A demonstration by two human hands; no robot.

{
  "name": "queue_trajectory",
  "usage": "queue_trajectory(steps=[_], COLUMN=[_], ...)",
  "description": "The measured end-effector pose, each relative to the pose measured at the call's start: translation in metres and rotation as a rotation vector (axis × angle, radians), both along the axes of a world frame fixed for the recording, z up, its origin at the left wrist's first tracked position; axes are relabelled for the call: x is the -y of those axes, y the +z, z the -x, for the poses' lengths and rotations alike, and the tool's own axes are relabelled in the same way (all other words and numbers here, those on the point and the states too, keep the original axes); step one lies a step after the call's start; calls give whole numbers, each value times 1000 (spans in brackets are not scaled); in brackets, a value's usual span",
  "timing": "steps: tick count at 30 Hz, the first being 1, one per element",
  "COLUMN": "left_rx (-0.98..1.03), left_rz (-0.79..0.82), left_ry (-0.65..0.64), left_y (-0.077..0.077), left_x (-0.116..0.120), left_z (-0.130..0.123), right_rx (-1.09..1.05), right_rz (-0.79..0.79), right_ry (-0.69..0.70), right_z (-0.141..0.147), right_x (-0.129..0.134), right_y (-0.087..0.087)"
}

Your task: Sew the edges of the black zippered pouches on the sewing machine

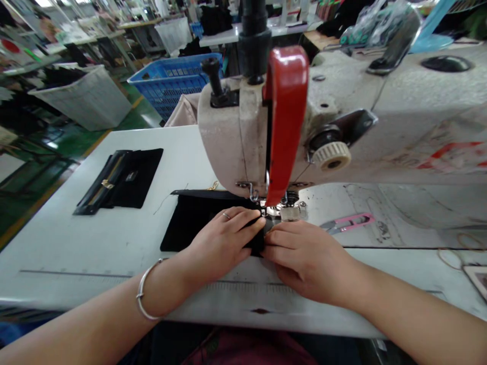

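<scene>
A black fabric piece (190, 223) lies on the sewing machine (224, 132) bed, its right end at the presser foot (265, 210). My left hand (224, 235) rests on top of it with the fingers stretched out toward the needle area. At the right edge of the fabric, my right hand (304, 253) has its fingers bent and pressed together on that edge. The fingers hide part of the fabric edge. A gold-coloured metal bit (213, 186) shows behind the top edge of the piece.
On the table's left lies another black piece (142, 175) with a gold zipper. Pink-handled thread snips (350, 222) rest right of the needle. A red thread lever guard (288, 121) rises above. Behind stand a blue crate (171, 76) and a white bin (87, 99).
</scene>
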State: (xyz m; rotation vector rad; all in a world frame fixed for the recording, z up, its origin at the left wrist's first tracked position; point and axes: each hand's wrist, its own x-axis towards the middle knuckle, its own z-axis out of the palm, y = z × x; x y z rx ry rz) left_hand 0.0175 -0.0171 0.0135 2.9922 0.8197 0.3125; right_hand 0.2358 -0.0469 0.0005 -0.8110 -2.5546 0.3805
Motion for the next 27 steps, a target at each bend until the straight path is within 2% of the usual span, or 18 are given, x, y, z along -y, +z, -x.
queue_trajectory(steps=[11, 15, 18, 21, 27], left_rx=[0, 107, 209, 212, 213], left_rz=[-51, -45, -38, -24, 32], left_ry=[-10, -3, -51, -91, -78], left_y=[-7, -10, -10, -9, -10], left_x=[-20, -15, -8, -5, -8], left_z=[4, 9, 11, 13, 17], right_rx=[22, 28, 41, 43, 23], right_rz=[-57, -77, -86, -77, -40], right_ry=[-74, -76, -61, -36, -36], right_z=[3, 3, 1, -3, -13], right_x=[-5, -4, -3, -3, -8], right_y=[-2, -1, -1, 0, 3])
